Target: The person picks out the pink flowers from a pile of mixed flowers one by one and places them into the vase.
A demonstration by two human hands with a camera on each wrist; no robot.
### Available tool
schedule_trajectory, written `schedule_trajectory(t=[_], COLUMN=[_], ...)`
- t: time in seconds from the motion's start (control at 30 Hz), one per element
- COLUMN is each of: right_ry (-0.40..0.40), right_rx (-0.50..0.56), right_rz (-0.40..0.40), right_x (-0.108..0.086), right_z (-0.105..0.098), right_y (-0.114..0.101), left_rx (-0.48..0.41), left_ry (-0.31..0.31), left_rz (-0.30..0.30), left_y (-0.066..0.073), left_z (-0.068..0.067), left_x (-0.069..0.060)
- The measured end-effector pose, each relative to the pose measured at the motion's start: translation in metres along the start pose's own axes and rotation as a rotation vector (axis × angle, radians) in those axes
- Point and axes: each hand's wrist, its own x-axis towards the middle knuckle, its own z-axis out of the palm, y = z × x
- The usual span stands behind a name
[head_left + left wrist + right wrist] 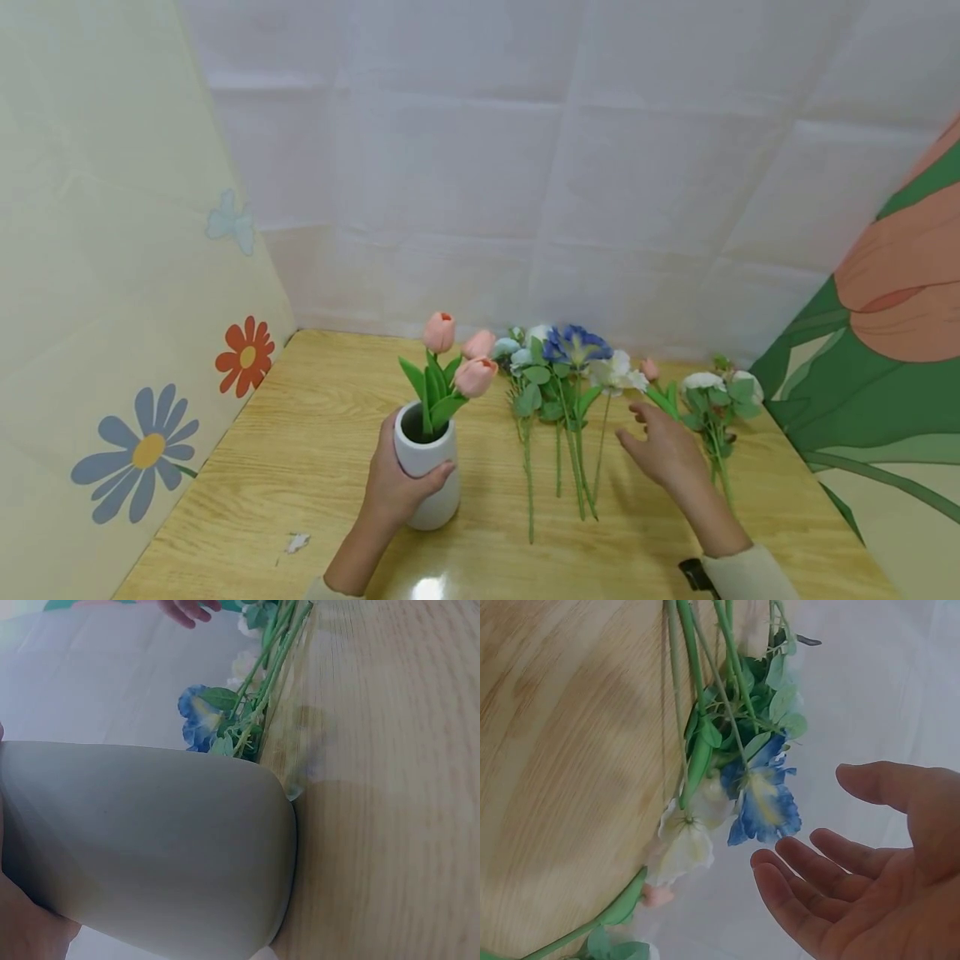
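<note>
A white vase (427,479) stands on the table, gripped around its side by my left hand (401,483). Several pink tulips (439,333) with green leaves rise out of its mouth. My right hand (663,446) hovers over the table with its fingers apart and nothing in them. Nearest to it are a white flower (615,373) and a pink tulip (650,369) lying flat. A blue flower (765,799) shows just past the fingertips in the right wrist view. The left wrist view has the vase (150,840) filling much of it, hiding most of the left hand.
Light blue flowers (517,354) with long green stems lie right of the vase. White flowers (705,382) with leaves lie at the table's right. A small white scrap (297,542) is on the wooden table (322,417) at front left. A white cloth (450,167) hangs behind.
</note>
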Motion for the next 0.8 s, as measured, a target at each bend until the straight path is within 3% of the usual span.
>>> schedule_trajectory(t=[0.8], right_ry=[-0.047], right_rx=[-0.025], right_rz=[0.082], right_x=[0.022], right_z=[0.002], right_y=[0.048], left_rx=[0.016], left_ry=[-0.002], left_rz=[0.018], left_y=[-0.001], left_z=[0.001], left_x=[0.000])
